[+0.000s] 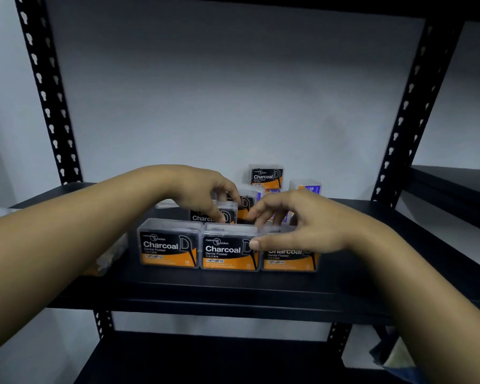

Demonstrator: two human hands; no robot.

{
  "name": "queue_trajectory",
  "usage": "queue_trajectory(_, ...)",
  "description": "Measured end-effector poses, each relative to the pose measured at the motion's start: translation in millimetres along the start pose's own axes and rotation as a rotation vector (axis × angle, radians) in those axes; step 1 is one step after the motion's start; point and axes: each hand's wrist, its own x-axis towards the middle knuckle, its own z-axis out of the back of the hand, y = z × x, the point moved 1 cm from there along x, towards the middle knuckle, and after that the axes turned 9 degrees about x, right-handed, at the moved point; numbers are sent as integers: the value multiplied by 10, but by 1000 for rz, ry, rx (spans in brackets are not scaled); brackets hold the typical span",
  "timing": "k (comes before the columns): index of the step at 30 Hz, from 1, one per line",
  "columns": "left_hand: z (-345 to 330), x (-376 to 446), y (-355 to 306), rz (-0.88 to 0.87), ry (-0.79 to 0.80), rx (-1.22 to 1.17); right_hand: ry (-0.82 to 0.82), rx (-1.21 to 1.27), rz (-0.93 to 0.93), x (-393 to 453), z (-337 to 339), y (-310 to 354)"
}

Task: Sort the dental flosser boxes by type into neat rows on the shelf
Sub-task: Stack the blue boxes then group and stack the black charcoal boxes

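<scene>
**A:** Item one, front row?

**B:** From my remote seat I count three Charcoal Dental Flosser boxes standing upright, side by side and touching, near the front edge of the black metal shelf [233,289]: the left front box [169,243], the middle front box [229,250] and the right front box [290,257]. Labels are black and orange and face me.

**A:** Item two, behind them?

**B:** One second-row Charcoal box [205,213] just behind the front row, partly hidden. Further back, a rear Charcoal box [266,177] stands near the wall. To its right is a purple-labelled box [306,187], print too blurred for me to read. More boxes sit between the hands; I cannot tell their type.

**A:** Item three, hands?

**B:** The left hand [197,189] reaches over the left front box, fingers curled downward with the tips on the top of the second-row Charcoal box; whether it truly grips, I cannot tell. The right hand [302,225] lies over the right front box, thumb against the upper front of the middle front box, fingers bent over the tops behind. Firm hold or mere touch, I cannot tell.

**A:** Item four, surroundings?

**B:** Perforated black uprights [45,87], pale wall [233,92], a lower shelf [205,356].
</scene>
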Motion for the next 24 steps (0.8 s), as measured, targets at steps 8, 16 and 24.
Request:
queue_trajectory(8, 34, -177, 197, 59, 26, 54, 27, -32, 1, 244, -117, 201)
queue_trajectory(16, 51, -290, 375, 48, 53, 2, 130, -73, -31, 376, -129, 306)
queue_trajectory(24, 60, -326, 390, 4, 68, -19, 203, 22, -76, 470, -80, 300)
